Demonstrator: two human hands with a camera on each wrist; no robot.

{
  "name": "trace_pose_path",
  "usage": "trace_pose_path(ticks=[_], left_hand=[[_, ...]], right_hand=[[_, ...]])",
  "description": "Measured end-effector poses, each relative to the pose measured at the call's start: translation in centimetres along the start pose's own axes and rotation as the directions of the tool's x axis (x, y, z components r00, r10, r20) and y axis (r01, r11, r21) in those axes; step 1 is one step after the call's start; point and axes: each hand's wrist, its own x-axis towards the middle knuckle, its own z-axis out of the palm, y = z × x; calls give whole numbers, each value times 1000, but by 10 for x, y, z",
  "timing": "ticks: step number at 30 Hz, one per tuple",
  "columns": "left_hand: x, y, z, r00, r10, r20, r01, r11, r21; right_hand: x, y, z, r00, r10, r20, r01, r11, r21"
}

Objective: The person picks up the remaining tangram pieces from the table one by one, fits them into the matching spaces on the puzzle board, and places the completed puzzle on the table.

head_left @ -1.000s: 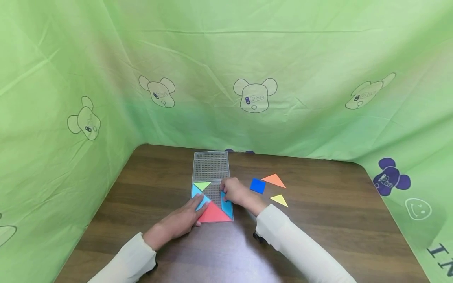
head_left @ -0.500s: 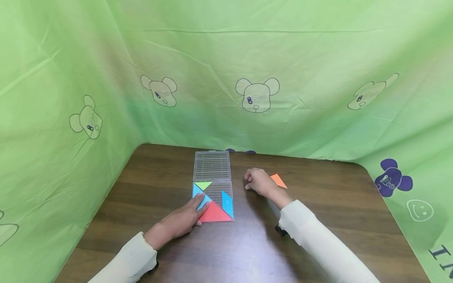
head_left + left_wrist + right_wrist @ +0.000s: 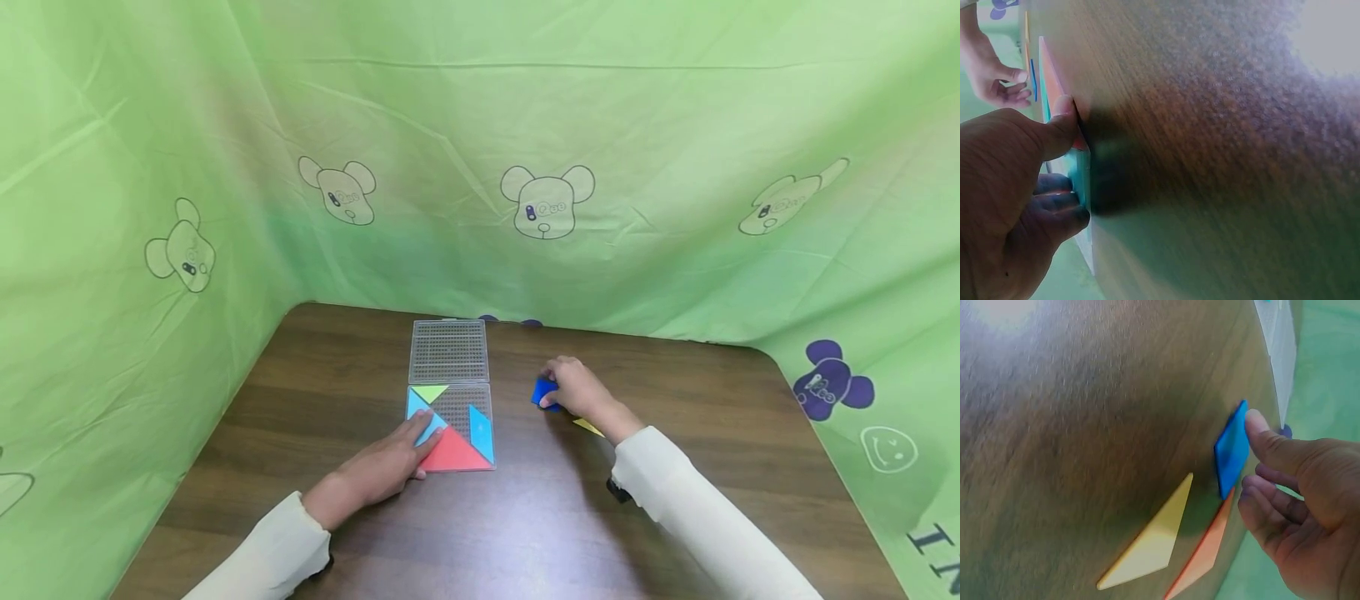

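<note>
An open clear tangram case (image 3: 481, 396) lies on the table. Its near half holds a light green triangle (image 3: 430, 392), a light blue triangle (image 3: 417, 406), a red triangle (image 3: 457, 454) and a light blue parallelogram (image 3: 481, 433). My left hand (image 3: 382, 465) grips the case at its near left corner, thumb at the edge and fingers over the pieces. To the right of the case, my right hand (image 3: 581, 390) has its thumb and curled fingers on the edges of a dark blue square (image 3: 1233, 450), which lies on the table.
A yellow triangle (image 3: 1154, 540) and an orange triangle (image 3: 1207, 550) lie on the wooden table (image 3: 337, 375) beside the square. The case's lid (image 3: 449, 352) lies folded back toward the green cloth (image 3: 420, 250), which hangs round the table.
My right hand has let go of the light blue parallelogram in the case and moved right to the dark blue square. The left hand stays at the case corner.
</note>
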Motion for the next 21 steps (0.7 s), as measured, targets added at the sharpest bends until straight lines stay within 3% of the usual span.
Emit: trace_pose_path(ticks=[7, 17, 21], left_hand=[[2, 0, 2, 1000, 4, 11, -4, 1000, 10], [1, 0, 0, 1000, -1, 11, 1, 1000, 7], [1, -1, 0, 1000, 3, 4, -3, 1000, 9]], right_hand=[[3, -6, 10, 999, -32, -22, 30, 994, -106], [6, -11, 8, 1000, -8, 11, 9, 997, -77], [2, -14, 5, 1000, -15, -12, 14, 999, -32]])
